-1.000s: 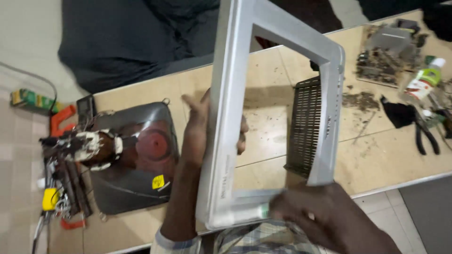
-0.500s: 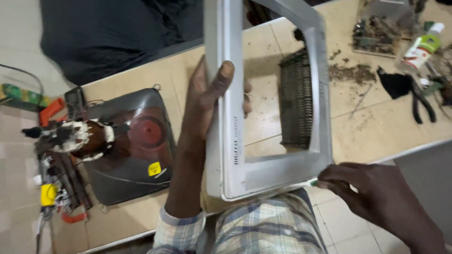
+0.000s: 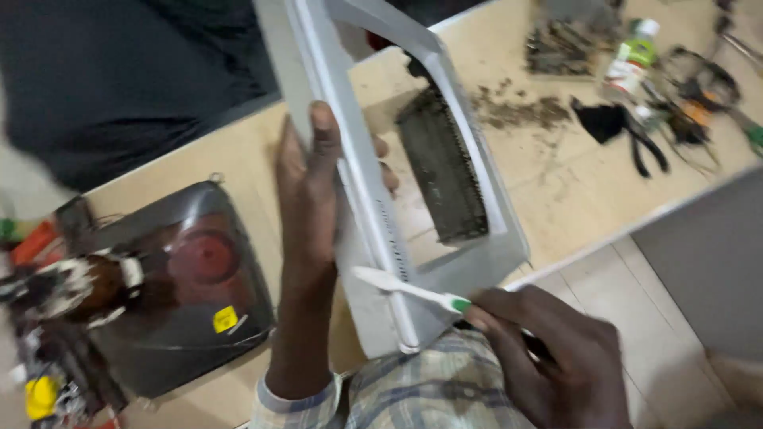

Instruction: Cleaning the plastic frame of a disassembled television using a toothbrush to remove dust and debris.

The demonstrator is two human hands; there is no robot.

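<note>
A: What is the work lying on?

B: A pale wooden bench (image 3: 572, 199) is running across the view, its top lying dusty, with a patch of dark dirt (image 3: 517, 111) sitting near the far edge. Below its near edge, light floor tiles (image 3: 636, 318) are showing.

A: And the hands?

B: The left hand (image 3: 306, 191) is gripping the grey plastic frame (image 3: 381, 230), fingers wrapping its long side, thumb lying along the front. The frame is standing tilted on its lower end, over the bench's near edge, close to the person's checked shirt (image 3: 429, 389).

A: The right one?

B: The right hand (image 3: 548, 357) is pinching a white toothbrush (image 3: 405, 287), fingers closing narrowly around its green-tipped handle, the head touching the frame's lower part.

A: What else is lying about?

B: A dark dirty grille (image 3: 441, 171) is showing through the frame's opening. A grey picture tube (image 3: 191, 278) is lying at the left. Black pliers (image 3: 644, 143) and a green-and-white bottle (image 3: 632, 56) are lying at the far right.
</note>
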